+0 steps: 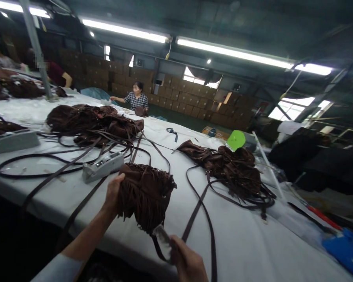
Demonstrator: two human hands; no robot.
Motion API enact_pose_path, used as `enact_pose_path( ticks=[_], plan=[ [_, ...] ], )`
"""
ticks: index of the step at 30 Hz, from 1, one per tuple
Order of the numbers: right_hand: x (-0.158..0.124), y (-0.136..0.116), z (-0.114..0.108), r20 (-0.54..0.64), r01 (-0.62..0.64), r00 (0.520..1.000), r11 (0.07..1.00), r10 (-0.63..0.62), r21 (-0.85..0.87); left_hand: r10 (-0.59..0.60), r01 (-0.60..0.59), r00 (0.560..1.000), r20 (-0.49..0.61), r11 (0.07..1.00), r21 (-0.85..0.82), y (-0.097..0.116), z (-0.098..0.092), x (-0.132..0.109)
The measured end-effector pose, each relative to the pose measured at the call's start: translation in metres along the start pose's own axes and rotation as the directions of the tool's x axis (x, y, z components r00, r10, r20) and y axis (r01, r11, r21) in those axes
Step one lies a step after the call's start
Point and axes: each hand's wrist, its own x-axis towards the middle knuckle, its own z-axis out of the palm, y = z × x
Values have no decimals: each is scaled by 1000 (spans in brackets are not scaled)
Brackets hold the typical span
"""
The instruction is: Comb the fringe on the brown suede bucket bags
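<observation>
From my remote seat, I have the left hand gripping a fringed brown bag by its left side, over the near part of the white table. My right hand grasps a pale item, probably clear plastic though blurred, by the bag's lower fringe. A tape dispenser sits just beyond the left hand; brown heaps lie farther back.
</observation>
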Motion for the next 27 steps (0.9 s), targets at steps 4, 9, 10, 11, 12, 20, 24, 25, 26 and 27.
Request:
enact_pose_path(
  ticks=[4, 9, 10, 11, 12, 20, 24, 25, 26, 27],
  plan=[
    [14, -4, 10, -100, -187, 976, 980, 192, 61, -84, 1, 954, 289, 961, 277, -46, -18, -15],
    [38, -12, 35, 95, -106, 989, 993, 111, -54, -75, -229, 879, 471, 799, 556, -64, -60, -28],
    [45, -17, 39, 126, -79, 988, 995, 87, -64, -59, -267, 874, 482, 771, 578, -62, -66, -29],
    [53, -22, 42, 146, -50, 987, 996, 60, -75, -43, -301, 867, 497, 749, 590, -59, -72, -31],
    [61, -28, 44, 153, -17, 988, 995, 31, -94, -33, -326, 859, 511, 734, 596, -56, -76, -32],
    [99, -54, 72, 247, 254, 958, 819, -142, -515, -70, -342, 851, 521, 678, 650, -38, -98, -52],
    [91, -55, 82, 373, 356, 917, 722, -145, -594, -17, -466, 790, 612, 632, 619, -19, -101, -61],
    [89, -54, 82, 396, 377, 906, 710, -150, -594, -15, -479, 772, 635, 643, 598, -13, -101, -62],
    [88, -52, 81, 415, 398, 896, 702, -159, -590, -26, -468, 766, 643, 663, 584, -8, -100, -61],
    [87, -49, 79, 433, 420, 885, 695, -172, -583, -48, -435, 772, 634, 688, 581, -3, -99, -60]
  ],
)
